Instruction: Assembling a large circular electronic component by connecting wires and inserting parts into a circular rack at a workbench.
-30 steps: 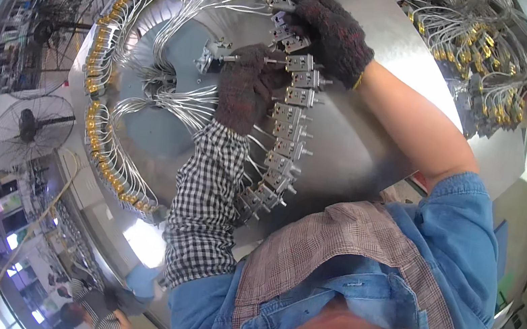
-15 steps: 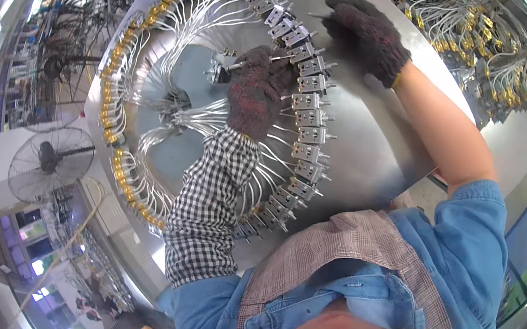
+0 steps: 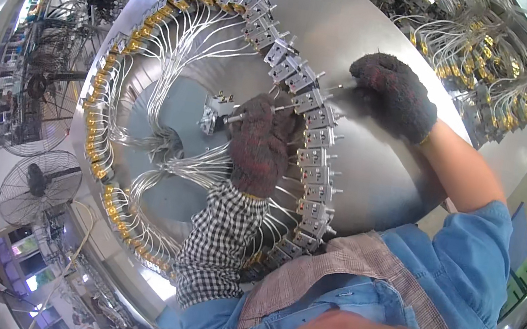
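Note:
My left hand (image 3: 260, 147), in a dark maroon knit glove, is closed over the inside of a ring of small silver metal boxes. From its fingers a small metal box with a shaft (image 3: 209, 120) and brass terminals sticks out to the left. A thin rod (image 3: 284, 107) also shows between this hand and the ring. My right hand (image 3: 396, 94), gloved alike, is closed just outside the ring. A thin metal rod (image 3: 336, 87) pokes out of it toward the metal boxes (image 3: 315, 137); the rest of it is hidden in the glove.
The ring lies on a round metal table (image 3: 379, 168). Brass-coloured parts (image 3: 98, 119) line its far left side, and white wires (image 3: 173, 62) run to a central grey disc (image 3: 200, 87). More wired parts (image 3: 490, 62) are heaped at the upper right. A fan (image 3: 36, 181) stands at left.
The ring and both hands sit lower in the picture. My right hand, with its thin rod, has come down and right in view. Both hands stay closed.

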`<state>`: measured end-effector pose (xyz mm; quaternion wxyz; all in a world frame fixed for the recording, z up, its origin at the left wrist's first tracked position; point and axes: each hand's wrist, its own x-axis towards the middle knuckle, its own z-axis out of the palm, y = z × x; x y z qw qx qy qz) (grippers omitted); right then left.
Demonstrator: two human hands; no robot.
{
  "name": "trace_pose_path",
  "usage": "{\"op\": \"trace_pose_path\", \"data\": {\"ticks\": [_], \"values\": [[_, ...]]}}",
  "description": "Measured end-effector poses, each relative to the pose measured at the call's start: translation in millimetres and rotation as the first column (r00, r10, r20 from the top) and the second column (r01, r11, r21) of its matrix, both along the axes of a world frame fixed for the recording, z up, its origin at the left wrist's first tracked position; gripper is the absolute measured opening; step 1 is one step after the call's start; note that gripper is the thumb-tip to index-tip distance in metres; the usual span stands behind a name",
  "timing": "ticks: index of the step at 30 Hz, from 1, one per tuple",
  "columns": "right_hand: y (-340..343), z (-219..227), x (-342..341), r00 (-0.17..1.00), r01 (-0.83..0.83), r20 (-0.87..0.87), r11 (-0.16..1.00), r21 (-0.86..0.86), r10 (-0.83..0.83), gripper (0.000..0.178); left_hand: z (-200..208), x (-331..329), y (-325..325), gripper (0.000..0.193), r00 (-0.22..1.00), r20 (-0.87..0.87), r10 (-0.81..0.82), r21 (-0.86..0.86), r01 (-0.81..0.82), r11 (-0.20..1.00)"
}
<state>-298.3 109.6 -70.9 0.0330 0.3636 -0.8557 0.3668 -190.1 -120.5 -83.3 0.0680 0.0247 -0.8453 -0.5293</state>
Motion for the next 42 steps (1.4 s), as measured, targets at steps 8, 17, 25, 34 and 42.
{"op": "trace_pose_path", "data": {"ticks": [8, 17, 25, 34, 42], "values": [[5, 6, -2, 0.318, 0.393, 0.942, 0.89, -0.231, 0.104, 0.028, 19, 3, 13, 0.021, 0.961, 0.262, 0.09, 0.744, -0.261, 0.615], [10, 23, 14, 0.314, 0.455, 0.948, 0.867, -0.202, 0.056, 0.027, 15, 14, 14, 0.024, 0.901, 0.409, -0.145, 0.872, -0.339, 0.352], [8, 18, 22, 0.353, 0.453, 0.934, 0.864, -0.221, 0.054, 0.025, 17, 9, 13, 0.034, 0.934, 0.317, -0.162, 0.533, -0.034, 0.846], [6, 16, 26, 0.639, 0.265, 0.77, 0.938, -0.225, 0.004, 0.023, 18, 8, 6, 0.035, 0.777, 0.541, -0.321, 0.836, -0.54, 0.102], [4, 23, 23, 0.753, 0.158, 0.657, 0.959, -0.237, 0.039, 0.023, 27, 5, 15, 0.037, 0.774, 0.584, -0.245, 0.808, -0.524, 0.27]]}}
